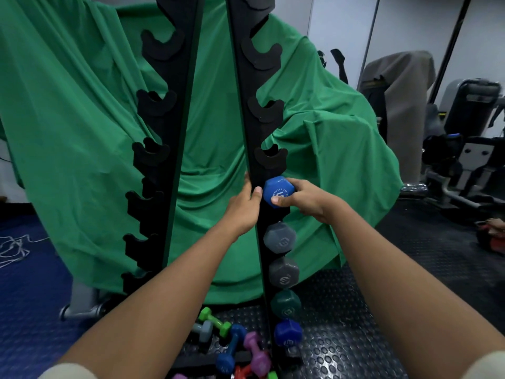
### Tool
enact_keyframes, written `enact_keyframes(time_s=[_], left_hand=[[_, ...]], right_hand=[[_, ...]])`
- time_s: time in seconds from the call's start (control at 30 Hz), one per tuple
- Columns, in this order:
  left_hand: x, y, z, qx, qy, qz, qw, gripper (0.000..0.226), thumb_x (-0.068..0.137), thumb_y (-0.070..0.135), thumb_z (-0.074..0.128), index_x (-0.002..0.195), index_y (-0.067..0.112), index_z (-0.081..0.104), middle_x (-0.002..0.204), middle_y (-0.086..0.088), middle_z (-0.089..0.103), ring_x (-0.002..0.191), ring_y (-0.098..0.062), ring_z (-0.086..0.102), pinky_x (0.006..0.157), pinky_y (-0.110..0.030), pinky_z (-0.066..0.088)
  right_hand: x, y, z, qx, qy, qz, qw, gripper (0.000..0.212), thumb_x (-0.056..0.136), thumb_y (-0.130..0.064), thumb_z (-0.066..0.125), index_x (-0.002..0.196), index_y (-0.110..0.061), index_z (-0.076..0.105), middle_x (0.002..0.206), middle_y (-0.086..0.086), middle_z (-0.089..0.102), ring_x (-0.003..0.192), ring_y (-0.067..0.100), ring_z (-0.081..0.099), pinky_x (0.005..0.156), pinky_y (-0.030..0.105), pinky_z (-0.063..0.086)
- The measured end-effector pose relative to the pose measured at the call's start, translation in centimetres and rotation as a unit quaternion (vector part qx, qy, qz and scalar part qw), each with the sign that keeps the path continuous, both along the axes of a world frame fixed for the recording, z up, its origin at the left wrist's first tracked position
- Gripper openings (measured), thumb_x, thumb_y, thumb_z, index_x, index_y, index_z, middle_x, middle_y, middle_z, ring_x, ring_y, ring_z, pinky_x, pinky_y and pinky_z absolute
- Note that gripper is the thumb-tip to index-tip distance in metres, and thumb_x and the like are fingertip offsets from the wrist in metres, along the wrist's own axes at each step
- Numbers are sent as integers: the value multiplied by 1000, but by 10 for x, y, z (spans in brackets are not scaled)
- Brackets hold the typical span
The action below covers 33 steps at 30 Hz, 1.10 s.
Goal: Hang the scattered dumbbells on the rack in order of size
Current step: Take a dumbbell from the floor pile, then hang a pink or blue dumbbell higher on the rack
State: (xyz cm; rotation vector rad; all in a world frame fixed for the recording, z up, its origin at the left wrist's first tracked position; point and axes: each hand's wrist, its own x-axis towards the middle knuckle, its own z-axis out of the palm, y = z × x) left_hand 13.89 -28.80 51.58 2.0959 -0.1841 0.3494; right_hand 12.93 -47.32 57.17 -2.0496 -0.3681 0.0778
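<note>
A black A-frame rack [247,110] with hooked cradles stands in front of me. My right hand [308,199] grips the hexagonal end of a bright blue dumbbell [277,192] at a cradle on the right upright. My left hand [244,209] holds the other side of that upright, thumb next to the blue end; whether it holds the dumbbell's far end is hidden. Below hang a grey dumbbell [279,237], a darker grey one [283,272], a teal one [285,304] and a dark blue one [288,332]. Small scattered dumbbells lie on the floor: green [214,321], blue [231,348], pink [257,354].
A green cloth [76,127] drapes behind the rack. The left upright's cradles [149,157] hold nothing. Gym machines [470,149] stand at the right on black studded matting [341,324]. Blue flooring with a white cord [13,247] lies at the left.
</note>
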Motion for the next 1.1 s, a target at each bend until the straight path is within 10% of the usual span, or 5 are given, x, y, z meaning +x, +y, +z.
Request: enact_keyframes(time_s=[0.33,0.5,0.83,1.1], left_hand=[[-25,19,8,177,-50,19,983,71,105,47,45,165,19,20,160,-16,43,147,-34,40,119,-41,34],[-42,32,2,230,-76,46,969,83,96,51,59,164,24,18,154,-12,47,140,-34,47,112,-47,43],[-71,74,-99,268,26,52,962,85,96,46,64,164,24,19,154,-10,46,140,-33,46,111,-47,44],[-84,96,-209,266,145,59,951,86,92,48,67,162,23,24,150,-15,49,135,-37,51,107,-48,47]], right_hand=[[-29,25,-20,-161,-190,-164,955,73,89,-40,76,149,-13,44,134,9,64,122,29,60,99,34,47],[-42,36,-39,-184,-247,-188,933,89,93,-37,70,163,-15,20,168,12,25,153,31,29,120,45,32],[-79,70,-126,-128,-326,-198,916,63,90,-24,65,150,-14,47,162,17,35,151,37,30,125,58,20],[-97,92,-233,-116,-282,-108,946,41,95,-19,63,135,-14,60,138,2,56,133,19,51,113,37,43]])
